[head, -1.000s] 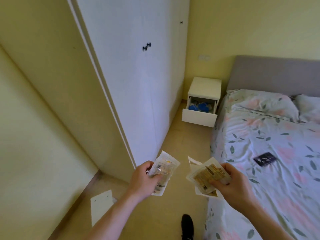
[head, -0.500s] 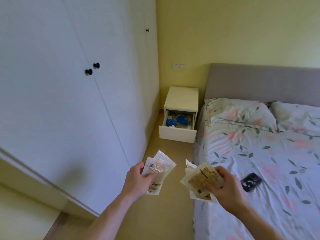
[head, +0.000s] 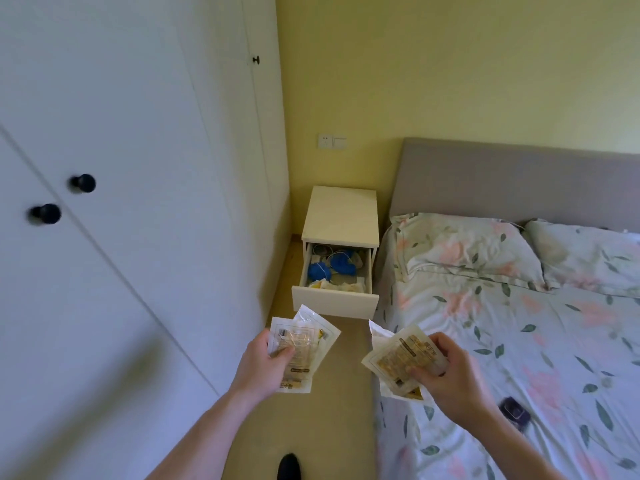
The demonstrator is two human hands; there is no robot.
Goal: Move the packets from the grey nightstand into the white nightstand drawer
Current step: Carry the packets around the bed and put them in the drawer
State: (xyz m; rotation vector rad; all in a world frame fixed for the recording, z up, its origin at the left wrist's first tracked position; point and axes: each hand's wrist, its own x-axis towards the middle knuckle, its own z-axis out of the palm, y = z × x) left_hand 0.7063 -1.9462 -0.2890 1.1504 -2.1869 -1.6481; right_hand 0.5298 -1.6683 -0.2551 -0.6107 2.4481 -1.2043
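My left hand (head: 265, 363) grips a small stack of white and yellow packets (head: 304, 344). My right hand (head: 446, 372) grips another stack of packets (head: 398, 362) with yellow print. Both stacks are held in front of me above the floor. Ahead stands the white nightstand (head: 341, 213) in the corner beside the bed. Its drawer (head: 334, 301) is pulled open and holds blue items, cords and some pale packets. The grey nightstand is not in view.
A white wardrobe (head: 138, 237) with black knobs runs along the left. The bed (head: 519, 341) with floral bedding and a grey headboard fills the right, with a small dark device (head: 514, 408) lying on it. A narrow strip of floor (head: 325, 410) leads to the nightstand.
The view has moved forward along the wardrobe, so the white nightstand is closer. Both hands keep their packets, held much as before.
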